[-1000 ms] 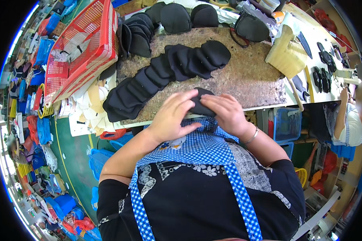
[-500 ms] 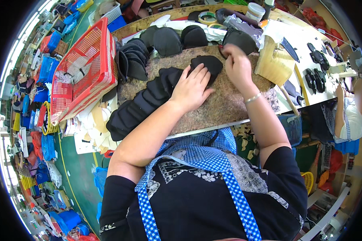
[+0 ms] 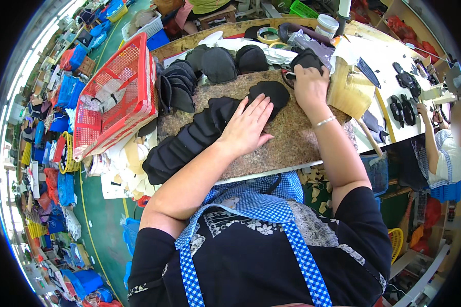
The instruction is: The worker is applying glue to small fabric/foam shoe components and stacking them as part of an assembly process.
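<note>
My left hand [image 3: 248, 125] lies flat with fingers outstretched on the upper end of a row of overlapping black curved pads [image 3: 194, 135]. The endmost pad [image 3: 271, 95] shows beyond its fingertips. Farther right, my right hand [image 3: 311, 88] has its fingers bent over the near edge of a black rounded piece [image 3: 307, 59], gripping it. A small dark thing with a red edge [image 3: 288, 77] sits beside those fingers; its kind I cannot make out. Under the row is a mottled brown board [image 3: 256, 158].
More black rounded pieces [image 3: 219, 65] stand along the board's far edge, with a fanned stack [image 3: 178, 84] at its left. A red plastic basket [image 3: 115, 110] tilts at the left. Rightward are a yellowish block [image 3: 349, 92], black parts [image 3: 407, 79] and another person [image 3: 443, 153].
My right hand has moved slightly right, its fingers now on the black piece. My left hand stays flat on the pads. The whole view has shifted a little.
</note>
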`<move>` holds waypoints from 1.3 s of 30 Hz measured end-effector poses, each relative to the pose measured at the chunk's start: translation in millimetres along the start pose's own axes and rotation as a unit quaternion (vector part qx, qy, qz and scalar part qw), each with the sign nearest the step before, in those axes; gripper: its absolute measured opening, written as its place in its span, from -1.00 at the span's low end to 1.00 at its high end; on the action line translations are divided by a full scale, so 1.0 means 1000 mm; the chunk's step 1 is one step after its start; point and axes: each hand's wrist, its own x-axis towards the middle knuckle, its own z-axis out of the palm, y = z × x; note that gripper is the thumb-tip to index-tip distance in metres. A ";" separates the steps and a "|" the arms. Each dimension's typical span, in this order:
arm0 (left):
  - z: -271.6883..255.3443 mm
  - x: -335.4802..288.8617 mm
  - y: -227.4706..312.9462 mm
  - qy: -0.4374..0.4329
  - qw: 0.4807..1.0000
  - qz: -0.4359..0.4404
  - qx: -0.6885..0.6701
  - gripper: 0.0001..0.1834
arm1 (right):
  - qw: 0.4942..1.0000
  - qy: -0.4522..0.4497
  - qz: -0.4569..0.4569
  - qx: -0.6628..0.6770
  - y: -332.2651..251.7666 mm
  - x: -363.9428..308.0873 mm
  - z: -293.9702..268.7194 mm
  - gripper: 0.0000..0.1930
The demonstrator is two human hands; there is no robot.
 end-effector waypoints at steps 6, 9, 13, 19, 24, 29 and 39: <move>-0.016 -0.002 0.009 0.087 0.996 0.007 -0.034 -0.28 | 0.991 0.015 0.047 0.122 -0.004 -0.004 -0.047 -0.82; -0.029 -0.013 0.026 0.158 0.973 -0.013 -0.168 -0.33 | 0.969 0.076 0.070 0.225 -0.025 -0.014 -0.075 -0.78; -0.028 -0.013 0.053 0.201 0.945 -0.033 -0.257 -0.40 | 0.786 -0.083 0.192 0.581 -0.069 -0.044 -0.087 -0.80; -0.001 -0.046 0.047 0.147 0.893 -0.164 -0.393 -0.56 | 0.414 -0.196 0.331 0.825 -0.080 -0.090 -0.087 -0.68; -0.013 -0.057 0.050 0.071 0.741 -0.271 -0.611 -0.82 | 0.557 -0.168 0.147 0.800 -0.089 -0.107 -0.093 -0.42; -0.025 -0.054 0.051 0.117 0.623 -0.257 -0.730 -0.89 | 0.406 -0.212 0.253 0.853 -0.092 -0.106 -0.089 -0.53; -0.045 -0.061 0.046 0.194 0.914 -0.222 -0.278 -0.84 | 0.186 -0.307 0.355 0.863 -0.095 -0.115 -0.109 -0.78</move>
